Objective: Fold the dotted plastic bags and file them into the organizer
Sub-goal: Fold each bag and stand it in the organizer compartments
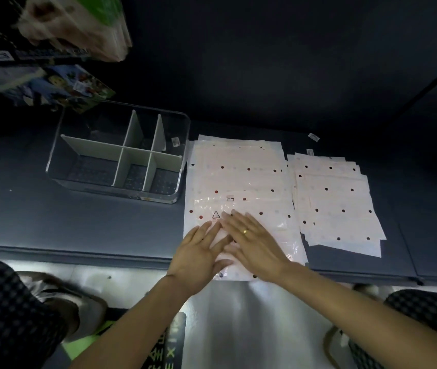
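A stack of white plastic bags with dark dots (238,179) lies flat on the dark table, its near end hanging slightly over the table's front edge. My left hand (198,255) and my right hand (254,243) both rest flat on the near end of the top bag, fingers straight and overlapping at the tips. A second, smaller pile of dotted bags (337,201) lies fanned out to the right. The clear organizer (117,153) with white dividers stands to the left of the stack; its compartments hold no bags.
Colourful boxes and packages (52,83) are stacked at the far left behind the organizer. The dark table (25,209) ends in a front edge just under my wrists. My knees in checked fabric show at both lower corners.
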`<state>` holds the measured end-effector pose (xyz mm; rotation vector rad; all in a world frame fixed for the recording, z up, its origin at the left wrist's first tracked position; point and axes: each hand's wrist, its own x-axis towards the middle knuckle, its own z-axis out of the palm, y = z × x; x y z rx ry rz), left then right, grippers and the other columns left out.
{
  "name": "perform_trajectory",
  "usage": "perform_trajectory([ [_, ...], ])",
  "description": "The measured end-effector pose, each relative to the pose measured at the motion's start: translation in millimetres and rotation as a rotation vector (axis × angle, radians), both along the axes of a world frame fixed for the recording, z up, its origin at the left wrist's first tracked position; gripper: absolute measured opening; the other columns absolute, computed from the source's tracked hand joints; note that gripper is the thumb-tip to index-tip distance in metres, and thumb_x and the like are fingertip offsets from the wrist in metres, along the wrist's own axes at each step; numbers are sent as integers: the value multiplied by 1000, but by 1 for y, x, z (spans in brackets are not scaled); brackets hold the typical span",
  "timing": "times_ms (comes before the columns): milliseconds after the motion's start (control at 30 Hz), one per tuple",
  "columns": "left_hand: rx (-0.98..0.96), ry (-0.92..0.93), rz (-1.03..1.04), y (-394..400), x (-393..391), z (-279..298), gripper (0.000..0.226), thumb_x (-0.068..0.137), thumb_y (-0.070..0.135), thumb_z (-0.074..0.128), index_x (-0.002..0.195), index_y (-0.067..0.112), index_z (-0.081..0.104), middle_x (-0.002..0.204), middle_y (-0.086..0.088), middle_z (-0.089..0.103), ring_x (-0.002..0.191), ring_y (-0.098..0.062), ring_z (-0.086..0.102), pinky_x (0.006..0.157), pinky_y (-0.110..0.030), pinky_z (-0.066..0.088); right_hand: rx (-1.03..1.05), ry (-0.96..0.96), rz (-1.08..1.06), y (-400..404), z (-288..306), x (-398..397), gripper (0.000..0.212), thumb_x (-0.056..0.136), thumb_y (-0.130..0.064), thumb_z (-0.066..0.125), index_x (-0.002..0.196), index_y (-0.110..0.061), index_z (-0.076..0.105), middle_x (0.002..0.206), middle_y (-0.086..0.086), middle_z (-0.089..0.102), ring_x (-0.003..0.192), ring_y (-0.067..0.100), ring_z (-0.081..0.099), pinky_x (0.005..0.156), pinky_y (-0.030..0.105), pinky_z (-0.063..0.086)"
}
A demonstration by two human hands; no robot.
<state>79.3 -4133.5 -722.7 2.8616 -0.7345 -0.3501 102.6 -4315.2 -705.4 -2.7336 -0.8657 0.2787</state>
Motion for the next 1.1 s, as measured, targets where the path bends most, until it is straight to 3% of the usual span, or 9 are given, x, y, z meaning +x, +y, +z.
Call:
perform_trajectory([
  [67,4,-2,-14,2,1,1,61,94,62,20,149,37,11,160,0,-1,146,-20,2,117,-33,0,-120,10,-15,-7,-10,-15,68,95,-52,17,149,-11,15,156,-1,4,145,18,-2,120,37,-3],
  [167,16,1,-38,8,4,1,61,93,63,21,149,39,11,160,3,0,144,-19,9,115,-33,8,-211,-25,-60,-38,-14,-25,71,94,-55,18,149,-9,12,156,2,3,145,23,2,119,39,-5],
  [400,-50,44,-45,24,7,4,56,93,62,28,145,41,26,158,12,9,138,-18,20,111,-32,16,-277,-67,-191,-96,14,-35,76,96,-55,8,137,-3,45,146,10,39,137,28,34,117,37,13],
  [467,-75,62,-28,24,9,4,54,93,61,29,143,42,30,157,14,11,137,-18,20,110,-32,17,-189,-122,-235,-90,19,-29,69,98,-50,18,121,-2,62,133,11,56,127,31,49,112,43,31],
  [533,-99,85,-5,23,11,6,51,94,59,32,141,43,35,156,14,15,137,-19,20,108,-33,17,-52,-170,-293,-80,22,-20,42,95,-37,47,108,-3,70,120,11,65,115,33,59,98,49,46],
  [600,-106,100,10,22,13,8,48,94,59,33,139,44,38,155,16,17,137,-20,20,108,-32,16,20,-183,-310,-69,23,-10,26,84,-19,69,105,-5,70,112,10,68,105,32,62,87,44,52],
  [733,-128,138,33,21,18,11,44,93,58,35,134,46,43,153,17,22,137,-20,19,106,-32,16,1,-125,-234,-62,19,3,16,84,-13,70,98,-6,70,104,7,67,95,29,62,78,33,49],
  [933,-217,126,76,17,24,13,36,93,54,42,125,43,54,146,17,34,131,-17,26,101,-30,20,-11,-340,-98,-62,13,10,15,63,-1,84,69,-7,71,75,5,68,63,23,64,50,25,52],
  [1100,-342,120,96,24,29,16,53,86,51,59,135,36,48,146,13,35,138,-15,21,111,-28,11,-19,-317,-51,-64,13,15,12,70,-2,79,75,-8,70,80,3,70,67,23,66,57,24,50],
])
